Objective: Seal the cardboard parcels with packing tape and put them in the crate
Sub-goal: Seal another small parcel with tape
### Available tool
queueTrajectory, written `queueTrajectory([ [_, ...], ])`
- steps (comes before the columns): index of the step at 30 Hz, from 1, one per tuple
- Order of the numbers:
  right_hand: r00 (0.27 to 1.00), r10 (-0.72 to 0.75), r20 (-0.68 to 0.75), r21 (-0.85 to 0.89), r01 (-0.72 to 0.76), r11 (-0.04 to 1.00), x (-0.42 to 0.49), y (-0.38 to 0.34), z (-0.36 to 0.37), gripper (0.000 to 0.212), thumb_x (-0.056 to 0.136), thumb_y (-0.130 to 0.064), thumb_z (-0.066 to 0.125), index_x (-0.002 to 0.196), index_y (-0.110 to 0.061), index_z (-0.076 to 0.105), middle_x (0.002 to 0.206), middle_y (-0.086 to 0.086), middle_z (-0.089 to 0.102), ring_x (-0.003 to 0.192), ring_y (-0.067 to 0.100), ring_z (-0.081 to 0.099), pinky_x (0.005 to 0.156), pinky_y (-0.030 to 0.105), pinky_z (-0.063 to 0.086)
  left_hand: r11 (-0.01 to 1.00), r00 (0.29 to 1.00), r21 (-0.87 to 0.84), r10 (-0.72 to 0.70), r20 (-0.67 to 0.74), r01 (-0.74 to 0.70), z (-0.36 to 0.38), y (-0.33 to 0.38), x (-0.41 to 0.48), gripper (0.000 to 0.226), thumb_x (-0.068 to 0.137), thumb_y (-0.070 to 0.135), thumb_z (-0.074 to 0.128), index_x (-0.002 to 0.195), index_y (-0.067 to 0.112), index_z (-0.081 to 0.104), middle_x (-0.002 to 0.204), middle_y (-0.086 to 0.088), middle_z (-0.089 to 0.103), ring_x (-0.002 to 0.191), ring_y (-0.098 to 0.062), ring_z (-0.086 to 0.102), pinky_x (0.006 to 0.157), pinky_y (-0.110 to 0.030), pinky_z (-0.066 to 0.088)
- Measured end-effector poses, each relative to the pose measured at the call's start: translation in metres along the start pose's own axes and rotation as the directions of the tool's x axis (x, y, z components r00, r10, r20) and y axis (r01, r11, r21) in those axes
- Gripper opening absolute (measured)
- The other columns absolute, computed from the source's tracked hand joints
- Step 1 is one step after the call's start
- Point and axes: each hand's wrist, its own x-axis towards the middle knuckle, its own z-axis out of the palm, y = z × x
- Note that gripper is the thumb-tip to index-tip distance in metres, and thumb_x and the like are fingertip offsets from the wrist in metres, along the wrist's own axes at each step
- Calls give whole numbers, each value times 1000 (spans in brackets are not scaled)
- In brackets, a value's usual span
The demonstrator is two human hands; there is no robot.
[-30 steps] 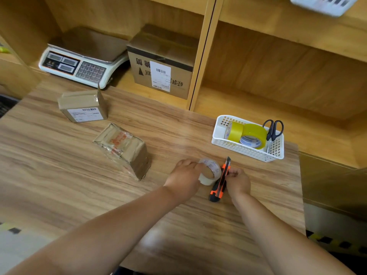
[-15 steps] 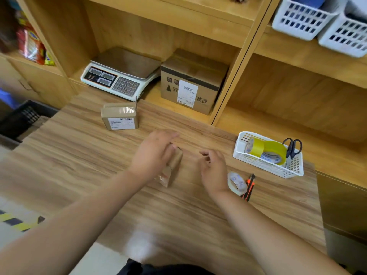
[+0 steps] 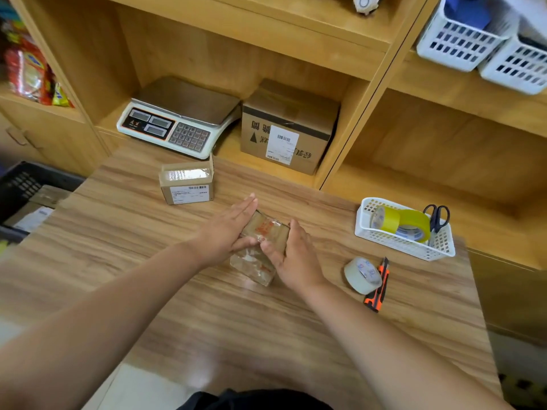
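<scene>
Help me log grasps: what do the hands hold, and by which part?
The taped parcel, pressed between both hands: left hand on its left side, right hand on its right.

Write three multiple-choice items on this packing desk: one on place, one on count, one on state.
1. The clear tape roll lies: A stacked on a parcel; B on the table beside the utility knife; C held in the air.
2. Parcels on the table: A one; B two; C four.
3. The left hand and right hand: A both straight-fingered against the taped parcel; B both clenched above it; C both off it.
Key: B, it rests on the wood by the knife; B, the taped parcel and the labelled parcel; A, straight fingers lie on its top and side.
</scene>
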Motion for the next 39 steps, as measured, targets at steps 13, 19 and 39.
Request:
queueTrajectory([
  [13, 989, 8, -146, -136, -28, 990, -2, -2, 15, 96, 82, -61, 58, 148, -5, 16, 146, 11, 34, 136, 23, 31, 111, 33, 28, 996, 998, 72, -57, 14, 56, 3, 6, 5, 92, 89, 50, 54, 152, 16, -3, 160, -1, 3, 137, -24, 34, 103, -36, 39],
  [19, 985, 29, -172, -57, -40, 998, -2, -4, 19, 95, 78, -43, 72, 148, -8, 18, 143, 7, 35, 134, 20, 32, 107, 27, 27, 1000, 1000, 25, -4, -20, 4, 4, 4, 2, 98, 84, 43, 66, 152, 13, 3, 158, -2, 10, 142, -20, 24, 109, -32, 34],
  [39, 940, 294, -176, 539, -158, 827, 11, -6, 22, 28, 84, -36, 69, 90, -17, 49, 69, -6, 49, 65, 11, 45, 58, 28, 34, 768, 973, -615, -232, -7, 179, 10, 10, 17, 22, 84, 34, 70, 101, 33, 56, 115, 5, 49, 109, -13, 47, 96, -32, 40],
])
